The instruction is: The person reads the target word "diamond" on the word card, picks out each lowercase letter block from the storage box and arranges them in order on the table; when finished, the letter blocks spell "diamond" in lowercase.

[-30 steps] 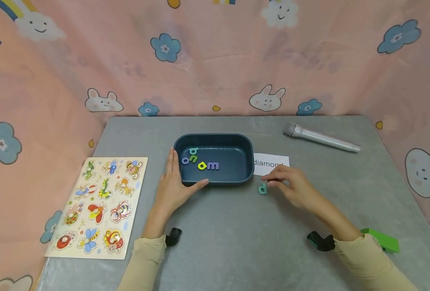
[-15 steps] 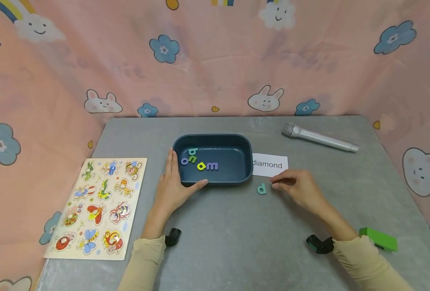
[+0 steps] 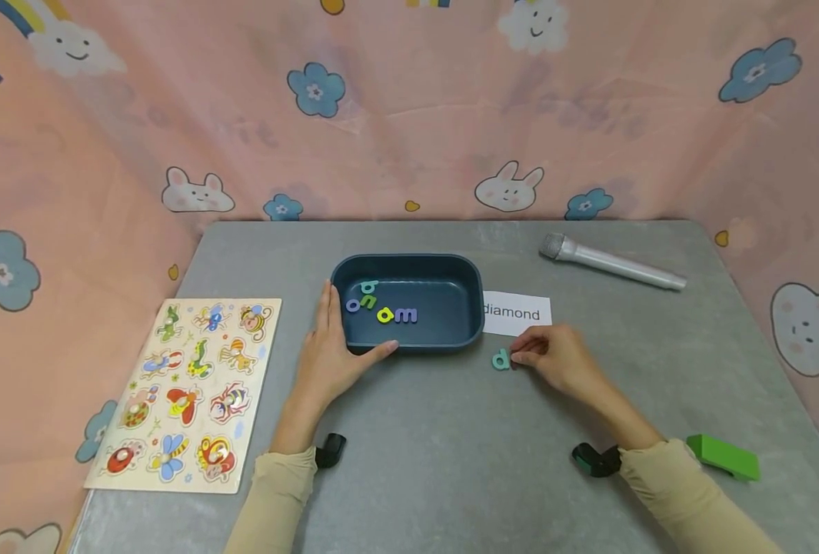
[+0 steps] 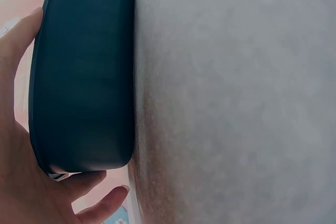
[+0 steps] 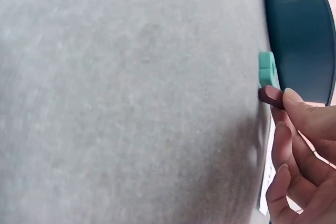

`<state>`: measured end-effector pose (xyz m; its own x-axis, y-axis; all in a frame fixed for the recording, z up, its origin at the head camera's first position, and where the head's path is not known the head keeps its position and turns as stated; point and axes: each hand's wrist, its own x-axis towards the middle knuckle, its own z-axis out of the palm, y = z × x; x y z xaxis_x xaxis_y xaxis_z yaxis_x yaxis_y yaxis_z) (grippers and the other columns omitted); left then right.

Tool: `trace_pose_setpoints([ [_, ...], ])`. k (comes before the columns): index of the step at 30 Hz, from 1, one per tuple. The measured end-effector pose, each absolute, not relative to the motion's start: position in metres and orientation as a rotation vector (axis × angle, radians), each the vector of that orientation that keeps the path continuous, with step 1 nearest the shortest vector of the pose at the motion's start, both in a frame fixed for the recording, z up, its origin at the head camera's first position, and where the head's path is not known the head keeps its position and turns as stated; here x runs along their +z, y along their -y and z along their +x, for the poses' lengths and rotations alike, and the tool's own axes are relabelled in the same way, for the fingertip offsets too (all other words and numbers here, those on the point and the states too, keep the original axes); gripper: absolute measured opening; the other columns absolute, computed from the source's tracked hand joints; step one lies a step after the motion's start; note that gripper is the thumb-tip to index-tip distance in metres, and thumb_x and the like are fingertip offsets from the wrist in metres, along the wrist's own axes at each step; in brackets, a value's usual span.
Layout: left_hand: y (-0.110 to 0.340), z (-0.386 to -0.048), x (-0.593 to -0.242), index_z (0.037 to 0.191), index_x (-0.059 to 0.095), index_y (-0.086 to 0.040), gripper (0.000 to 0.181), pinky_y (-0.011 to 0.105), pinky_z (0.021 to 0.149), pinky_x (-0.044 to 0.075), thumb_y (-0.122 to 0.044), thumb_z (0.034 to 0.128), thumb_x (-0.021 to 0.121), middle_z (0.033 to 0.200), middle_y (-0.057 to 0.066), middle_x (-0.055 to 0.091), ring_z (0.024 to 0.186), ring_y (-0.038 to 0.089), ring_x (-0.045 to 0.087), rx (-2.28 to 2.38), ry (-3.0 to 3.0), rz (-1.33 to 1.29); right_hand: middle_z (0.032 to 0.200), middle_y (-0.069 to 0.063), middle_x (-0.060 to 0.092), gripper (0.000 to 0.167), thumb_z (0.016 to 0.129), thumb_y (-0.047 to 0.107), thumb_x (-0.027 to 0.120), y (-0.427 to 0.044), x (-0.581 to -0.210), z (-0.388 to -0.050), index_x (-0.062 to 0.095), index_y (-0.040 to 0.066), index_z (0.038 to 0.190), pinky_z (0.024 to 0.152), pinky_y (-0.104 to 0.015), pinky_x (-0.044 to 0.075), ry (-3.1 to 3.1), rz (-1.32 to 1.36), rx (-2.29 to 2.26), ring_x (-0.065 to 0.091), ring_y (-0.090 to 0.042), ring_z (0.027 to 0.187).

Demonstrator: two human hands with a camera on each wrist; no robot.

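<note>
Looks like the step of putting a small dark red letter (image 5: 272, 96) down beside a teal letter d (image 3: 505, 358). Pinched between the thumb and fingertips of the right hand (image 3: 563, 362), just to the right of the d and low over the gray surface (image 3: 416, 462). Too hard to tell if touching either one. Maybe an i, going by "diamond" on the white word card (image 3: 515, 300).

Next, probably best to lay it flat and straight, not bump the d, then let go softly.

With the left hand (image 3: 326, 350), spread wide and not squeezing: straight fingers against the left end of the dark blue tray (image 3: 451, 258), thumb at the near rim. Inside the tray, a second teal letter (image 3: 370, 283), a green n (image 3: 370, 299), a purple o (image 3: 348, 306), a yellow a (image 3: 391, 316) and a purple m (image 3: 406, 312).

Different from half a second ago: closer to the d and lower with the right hand. Just the same: left hand on the tray, letters inside.
</note>
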<state>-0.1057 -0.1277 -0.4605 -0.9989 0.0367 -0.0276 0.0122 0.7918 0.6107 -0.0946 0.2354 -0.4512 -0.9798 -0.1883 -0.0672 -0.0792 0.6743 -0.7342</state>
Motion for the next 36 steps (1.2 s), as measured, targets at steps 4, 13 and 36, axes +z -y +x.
trace_pose_setpoints([
  [4, 0.128, -0.106, -0.461, 0.172, -0.006, -0.019, 0.139, 0.069, 0.117, 0.037, -0.078, 0.0780, 0.078, 0.181, -0.001, -0.006, 0.150, 0.047, 0.040, 0.995, -2.934, 0.039, 0.079, -0.007, 0.079, 0.004, 0.090, -0.001, 0.080, -0.234, -0.453, -0.096, 0.079, -0.003, 0.093, 0.066, -0.019, 0.049, -2.736, -0.210, -1.183, 0.071, -0.013, 0.072],
  [13, 0.127, -0.106, -0.460, 0.172, -0.006, -0.020, 0.139, 0.068, 0.117, 0.037, -0.078, 0.0778, 0.078, 0.181, -0.002, -0.007, 0.151, 0.046, 0.040, 0.999, -2.929, 0.039, 0.087, -0.010, 0.076, 0.004, 0.089, -0.001, 0.081, -0.233, -0.456, -0.095, 0.080, 0.000, 0.093, 0.061, -0.022, 0.043, -2.802, -0.201, -1.111, 0.059, -0.010, 0.068],
  [36, 0.128, -0.106, -0.460, 0.172, -0.002, -0.015, 0.139, 0.069, 0.115, 0.039, -0.079, 0.0774, 0.078, 0.181, 0.002, -0.003, 0.147, 0.049, 0.043, 0.983, -2.952, 0.042, 0.125, -0.020, 0.063, 0.033, 0.095, 0.002, 0.076, -0.163, -0.420, -0.118, 0.067, -0.001, 0.127, 0.087, -0.045, 0.048, -2.872, -0.342, -1.489, 0.058, -0.037, 0.111],
])
